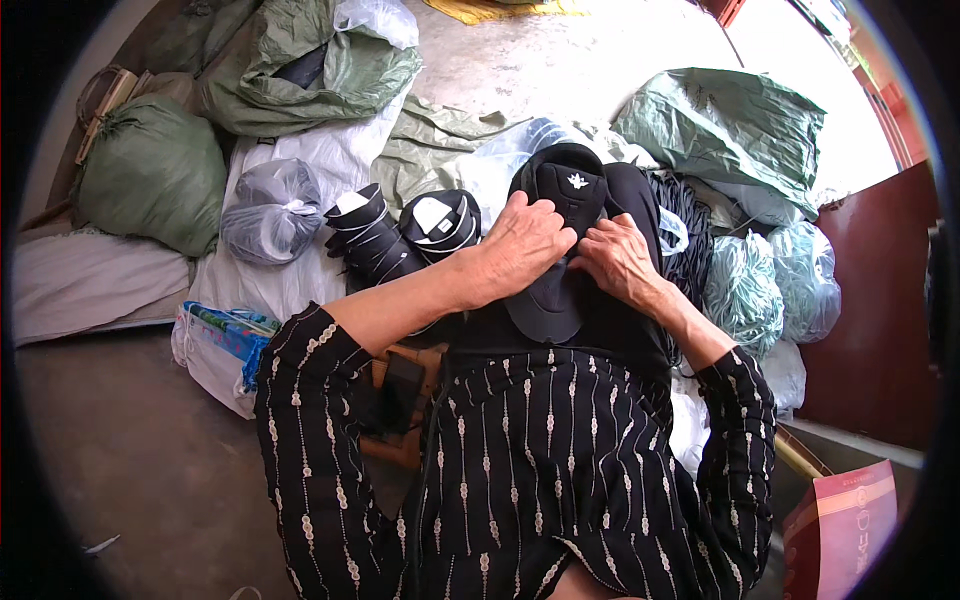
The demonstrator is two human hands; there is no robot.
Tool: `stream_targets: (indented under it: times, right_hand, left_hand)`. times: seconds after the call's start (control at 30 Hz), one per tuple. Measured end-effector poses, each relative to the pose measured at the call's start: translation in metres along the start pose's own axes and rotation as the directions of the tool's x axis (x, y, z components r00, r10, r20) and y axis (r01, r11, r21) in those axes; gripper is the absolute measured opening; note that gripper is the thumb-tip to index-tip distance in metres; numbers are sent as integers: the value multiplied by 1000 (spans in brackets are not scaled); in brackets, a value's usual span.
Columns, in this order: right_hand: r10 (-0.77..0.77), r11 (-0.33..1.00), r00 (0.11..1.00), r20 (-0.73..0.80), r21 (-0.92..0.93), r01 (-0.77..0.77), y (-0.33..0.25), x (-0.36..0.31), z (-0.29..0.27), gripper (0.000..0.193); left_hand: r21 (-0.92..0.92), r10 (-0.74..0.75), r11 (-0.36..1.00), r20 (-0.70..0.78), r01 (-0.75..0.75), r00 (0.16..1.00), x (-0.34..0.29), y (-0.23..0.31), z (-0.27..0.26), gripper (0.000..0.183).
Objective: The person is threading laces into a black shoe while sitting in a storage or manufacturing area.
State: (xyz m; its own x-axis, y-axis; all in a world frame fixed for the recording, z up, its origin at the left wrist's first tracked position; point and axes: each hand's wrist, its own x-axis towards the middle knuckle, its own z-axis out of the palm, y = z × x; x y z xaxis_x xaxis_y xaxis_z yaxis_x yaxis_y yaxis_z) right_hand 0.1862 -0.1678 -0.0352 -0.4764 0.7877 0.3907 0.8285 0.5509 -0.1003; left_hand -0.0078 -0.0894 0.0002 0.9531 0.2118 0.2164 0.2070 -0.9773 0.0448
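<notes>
On my lap lies a black shoe upper [545, 316], its rounded toe pointing toward me. A small white leaf emblem marks its tongue [577, 198]. My left hand [525, 243] is closed in a fist over the middle of the upper; whatever its fingers pinch is hidden. From the right side my right hand [620, 262] grips the upper, fingers bent and tips turned in toward the left hand. Left of my knees, more black uppers stand stacked in a cord-tied bundle [375, 240], with a second bundle [441, 222] beside it.
Black cords [685, 230] hang at my right, beside clear bags of pale green cords [745, 292]. A tied plastic bag [270, 212] and a full green sack [150, 175] lie left. An open green sack [722, 135] is far right; a red box [842, 535] stands near right.
</notes>
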Motion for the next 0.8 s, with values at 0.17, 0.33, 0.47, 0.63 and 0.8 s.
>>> stream_targets:
  times: [0.17, 0.33, 0.47, 0.63, 0.8]
  right_hand:
    - [248, 904, 858, 450, 210, -372, 13, 19, -18, 19]
    - [240, 952, 769, 592, 12, -306, 25, 30, -6, 16]
    - [296, 938, 843, 449, 31, -346, 17, 18, 6, 16]
    - [510, 777, 765, 393, 172, -606, 8, 13, 1, 21]
    - [731, 96, 653, 200, 917, -388, 14, 12, -36, 21]
  left_hand:
    - [-47, 5, 999, 41, -3, 999, 0, -7, 3, 13]
    - [20, 73, 997, -45, -72, 996, 1, -4, 12, 12]
    - [69, -9, 997, -130, 18, 991, 3, 3, 15, 5]
    - [-11, -61, 998, -169, 60, 984, -7, 6, 18, 23]
    - [-30, -68, 997, -88, 66, 994, -8, 3, 19, 31]
